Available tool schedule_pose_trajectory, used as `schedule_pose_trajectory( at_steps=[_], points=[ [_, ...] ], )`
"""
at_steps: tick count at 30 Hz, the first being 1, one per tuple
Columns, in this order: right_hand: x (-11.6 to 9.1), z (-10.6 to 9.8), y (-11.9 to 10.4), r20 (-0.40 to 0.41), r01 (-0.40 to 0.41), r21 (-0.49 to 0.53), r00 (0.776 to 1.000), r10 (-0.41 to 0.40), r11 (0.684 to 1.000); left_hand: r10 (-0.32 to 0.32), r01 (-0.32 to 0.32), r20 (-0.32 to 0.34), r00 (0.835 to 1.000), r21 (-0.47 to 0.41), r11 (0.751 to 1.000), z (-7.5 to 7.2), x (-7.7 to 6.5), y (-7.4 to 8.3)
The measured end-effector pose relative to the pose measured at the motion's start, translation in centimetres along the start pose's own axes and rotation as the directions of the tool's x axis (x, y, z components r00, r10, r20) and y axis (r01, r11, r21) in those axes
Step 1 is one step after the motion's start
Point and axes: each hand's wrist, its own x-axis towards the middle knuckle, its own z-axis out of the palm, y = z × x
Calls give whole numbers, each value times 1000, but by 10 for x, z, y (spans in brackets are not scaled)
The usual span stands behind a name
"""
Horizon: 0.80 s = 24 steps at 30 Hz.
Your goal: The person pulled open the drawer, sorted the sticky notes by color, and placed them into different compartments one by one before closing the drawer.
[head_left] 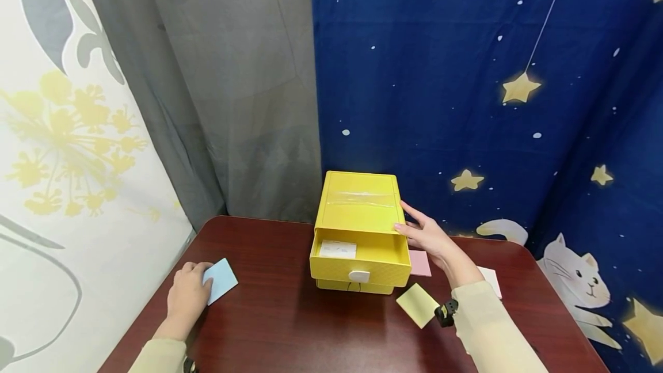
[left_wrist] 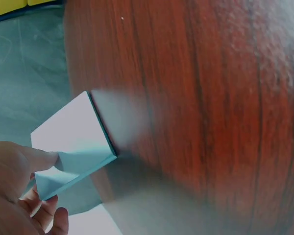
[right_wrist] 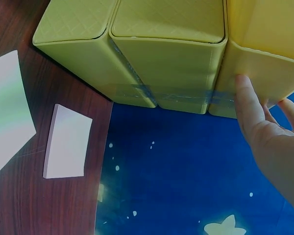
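Observation:
My left hand (head_left: pixel 189 292) pinches a light blue sticky note pad (head_left: pixel 221 281) at the table's left side. In the left wrist view, the thumb lies on the pad's face (left_wrist: pixel 76 132) and the other fingers are behind it. Mid-table stands a yellow drawer box (head_left: pixel 359 203) with its top drawer (head_left: pixel 359 266) pulled out. Inside that drawer lies a white piece (head_left: pixel 338 249) with faint marks. My right hand (head_left: pixel 427 238) rests against the box's right side, its fingers fairly straight; the right wrist view shows a fingertip (right_wrist: pixel 243 83) touching the yellow wall.
Right of the box lie a pink pad (head_left: pixel 420 262), a yellow pad (head_left: pixel 417 305) and a white pad (head_left: pixel 490 281), the white one partly behind the right arm. The dark red table (head_left: pixel 269 327) ends at grey and blue star-patterned curtains (head_left: pixel 466 73). Clear tape (right_wrist: pixel 176 95) crosses the stacked box units.

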Motion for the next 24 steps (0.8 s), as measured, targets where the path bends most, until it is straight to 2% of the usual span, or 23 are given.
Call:
schedule_pose_trajectory(
  at_steps=[8, 12, 19, 24],
  points=[
    [0, 0, 0, 5, 5, 5, 1000, -5, 1000, 58, -58, 17, 998, -29, 998, -1, 1, 12],
    [0, 0, 1, 9, 7, 12, 1000, -7, 1000, 119, -120, -28, 993, -27, 992, -1, -2, 18],
    [0, 0, 1, 6, 8, 12, 1000, -8, 1000, 213, -217, -129, 968, -18, 976, 2, -4, 25],
    [0, 0, 1, 7, 7, 12, 1000, -7, 1000, 274, -281, -200, 941, -7, 960, 5, -4, 26]
  ],
)
